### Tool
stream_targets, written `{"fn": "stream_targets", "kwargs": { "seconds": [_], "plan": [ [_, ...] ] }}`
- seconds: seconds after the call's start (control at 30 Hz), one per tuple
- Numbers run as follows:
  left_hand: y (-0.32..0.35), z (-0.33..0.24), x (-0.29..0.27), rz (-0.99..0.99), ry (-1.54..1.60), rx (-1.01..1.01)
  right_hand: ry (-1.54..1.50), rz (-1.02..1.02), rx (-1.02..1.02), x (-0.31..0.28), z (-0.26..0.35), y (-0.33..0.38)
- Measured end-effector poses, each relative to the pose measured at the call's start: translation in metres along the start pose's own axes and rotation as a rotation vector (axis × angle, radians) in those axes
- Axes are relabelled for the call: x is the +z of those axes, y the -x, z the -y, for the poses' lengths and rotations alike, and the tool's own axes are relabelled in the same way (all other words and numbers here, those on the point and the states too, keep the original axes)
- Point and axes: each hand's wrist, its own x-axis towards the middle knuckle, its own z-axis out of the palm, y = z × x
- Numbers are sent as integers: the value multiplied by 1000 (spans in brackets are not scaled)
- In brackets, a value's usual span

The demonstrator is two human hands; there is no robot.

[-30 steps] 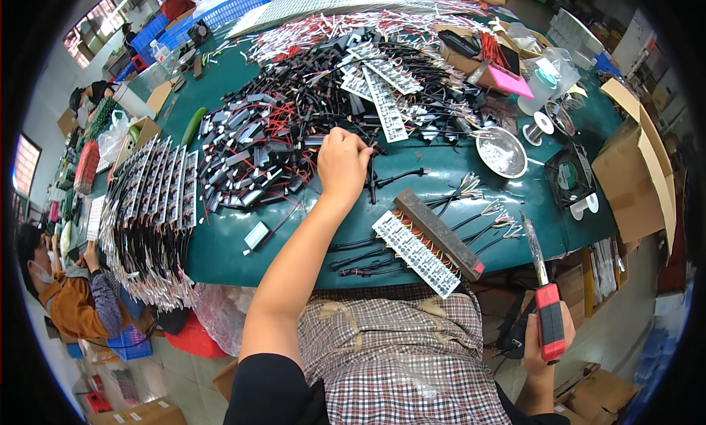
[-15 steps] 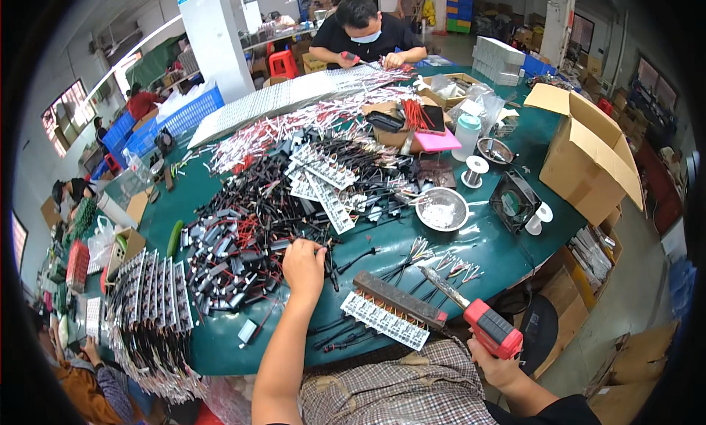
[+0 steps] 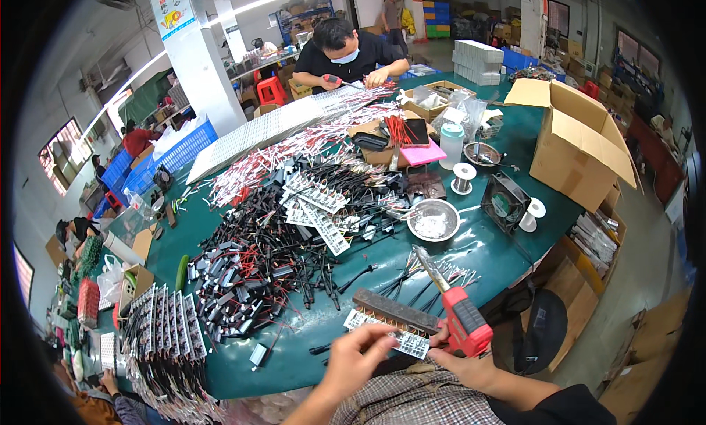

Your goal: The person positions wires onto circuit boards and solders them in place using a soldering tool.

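My right hand [image 3: 467,367] is wrapped round a red and black soldering gun [image 3: 468,323], its metal barrel slanting up and away to the left. The thumb side of that hand comes close to the right end of a white circuit board strip [image 3: 413,343]. This strip lies at the table's near edge along a dark, heavy bar [image 3: 396,312]. My left hand [image 3: 357,362] is over the strip's near side with thumb and fingers bent together; whatever is between the fingertips cannot be made out. Black cables [image 3: 401,278] with bared coloured wire ends lie just beyond the bar.
A heap of black wired parts [image 3: 243,278] covers the table's middle, with circuit strips [image 3: 323,222] on top. Stacked wired boards [image 3: 165,326] stand at left. A metal bowl [image 3: 434,220], solder spool [image 3: 462,178], fan [image 3: 504,202] and carton [image 3: 577,156] are right. Opposite, a co-worker [image 3: 346,53] works.
My left hand has left the heap and moved right and nearer, to the circuit board strip. My right hand has moved left with the soldering gun, up to the strip's end. The view has shifted slightly.
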Motion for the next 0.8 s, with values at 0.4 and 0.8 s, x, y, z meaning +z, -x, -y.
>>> {"fn": "stream_targets", "kwargs": {
  "seconds": [0.4,0.8],
  "plan": [
    [48,32,38,37,340,-88,-55,130,187,10,7,3],
    [56,20,40,-48,114,25,-27,234,143,13,19,-3]
  ]
}}
